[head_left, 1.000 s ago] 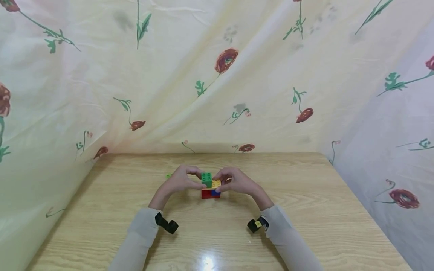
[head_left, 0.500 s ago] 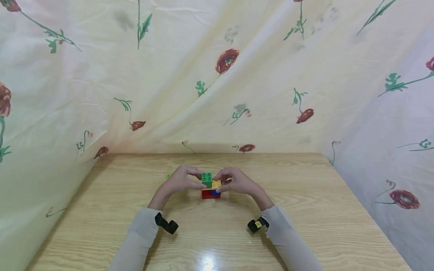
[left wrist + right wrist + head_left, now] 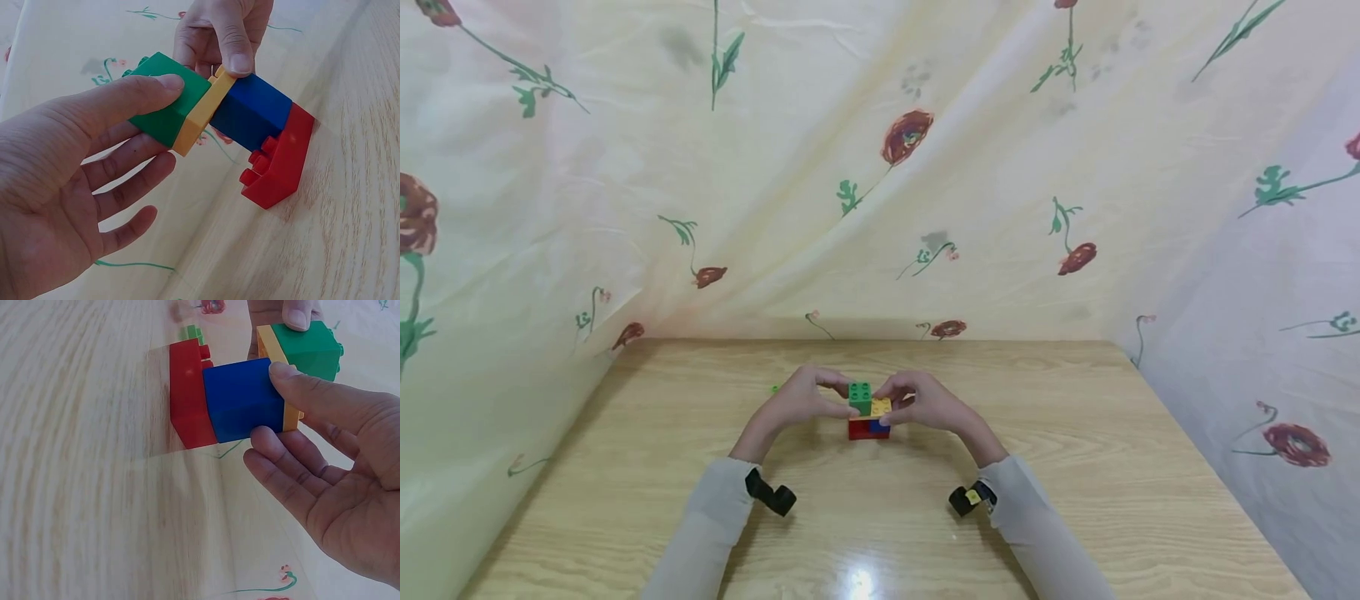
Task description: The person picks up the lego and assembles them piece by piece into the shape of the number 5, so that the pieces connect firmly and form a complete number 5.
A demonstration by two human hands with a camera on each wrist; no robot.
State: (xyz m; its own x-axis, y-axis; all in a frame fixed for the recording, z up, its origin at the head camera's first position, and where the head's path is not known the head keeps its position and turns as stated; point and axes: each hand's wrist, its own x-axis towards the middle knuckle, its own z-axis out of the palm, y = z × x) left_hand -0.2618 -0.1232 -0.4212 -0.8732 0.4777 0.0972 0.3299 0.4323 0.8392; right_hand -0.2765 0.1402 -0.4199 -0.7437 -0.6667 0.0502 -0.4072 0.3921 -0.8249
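A stack of toy building bricks stands on the table between the two hands. At its base is a red brick (image 3: 187, 394), with a blue brick (image 3: 240, 400) on its right half. Across the blue one lies a thin yellow brick (image 3: 199, 115), its left part overhanging the red studs. On the yellow brick's left half sits a green brick (image 3: 860, 400). My left hand (image 3: 801, 398) pinches the green brick between thumb and fingers. The right hand (image 3: 923, 402) grips the yellow and blue bricks at the right side, its thumb at their joint.
Behind the left hand a small light-green piece (image 3: 192, 333) lies on the wooden table (image 3: 880, 517), mostly hidden in the head view. A flowered cloth (image 3: 775, 167) hangs along the table's back and sides. Each wrist wears a black strap camera (image 3: 771, 493).
Both hands keep their hold on the stack, which stays in place. The whole head view has shifted slightly to the right.
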